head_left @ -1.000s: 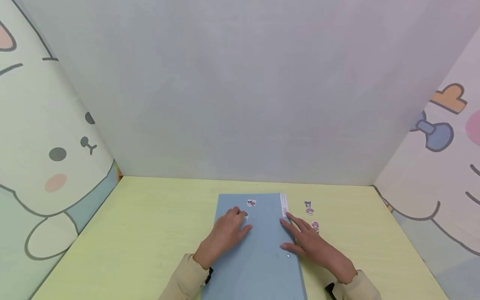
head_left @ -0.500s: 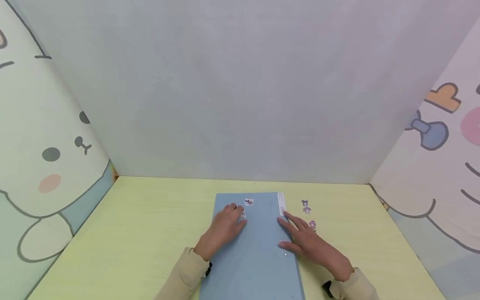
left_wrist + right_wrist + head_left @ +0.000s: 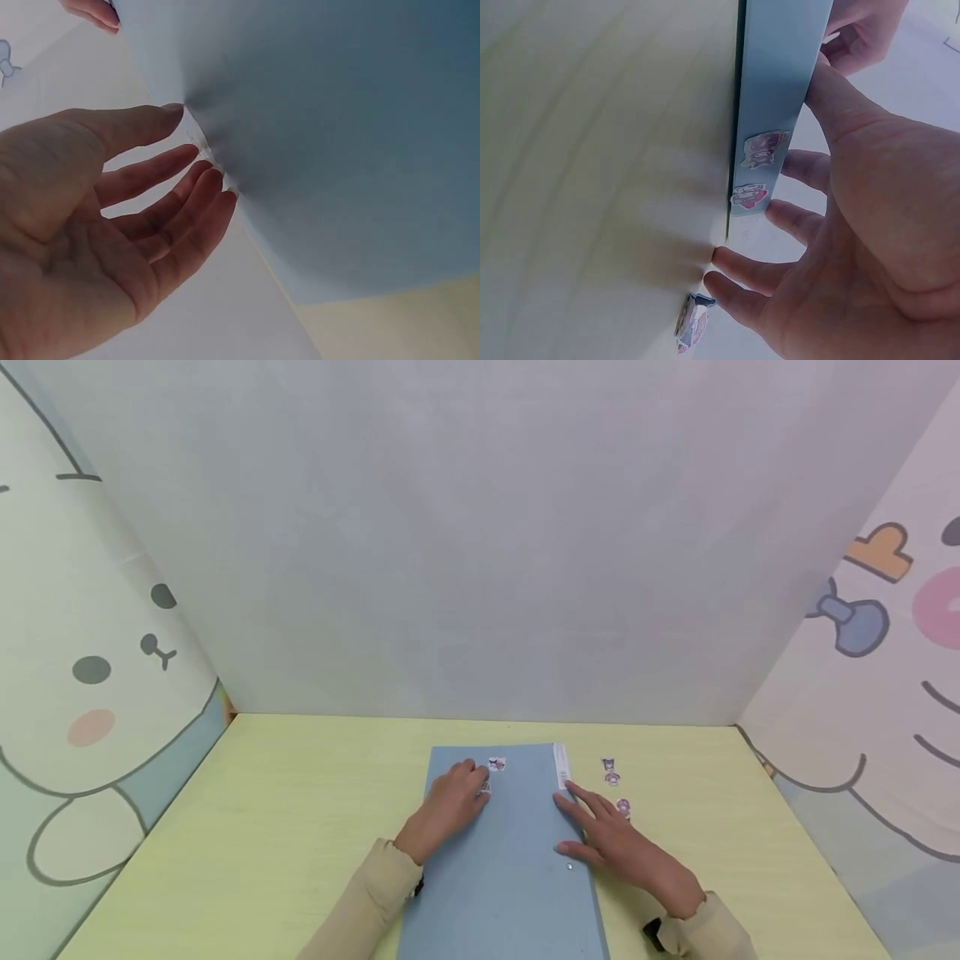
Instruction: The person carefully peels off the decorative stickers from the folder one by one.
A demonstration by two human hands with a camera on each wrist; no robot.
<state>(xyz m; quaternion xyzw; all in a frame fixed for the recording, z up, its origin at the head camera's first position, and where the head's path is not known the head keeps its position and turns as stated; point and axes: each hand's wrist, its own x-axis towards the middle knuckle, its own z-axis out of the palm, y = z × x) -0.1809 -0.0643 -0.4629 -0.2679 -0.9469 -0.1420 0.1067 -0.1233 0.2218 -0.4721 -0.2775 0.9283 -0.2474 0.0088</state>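
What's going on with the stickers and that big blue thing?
A person has both hands at a big blue folder. The left hand is at a small sticker on top of it; I can't tell whether that one is stuck down. Another sticker is just beyond it. The right hand rests at the folder's right edge. Some loose-looking stickers lie on the yellow table, to the right of the folder.
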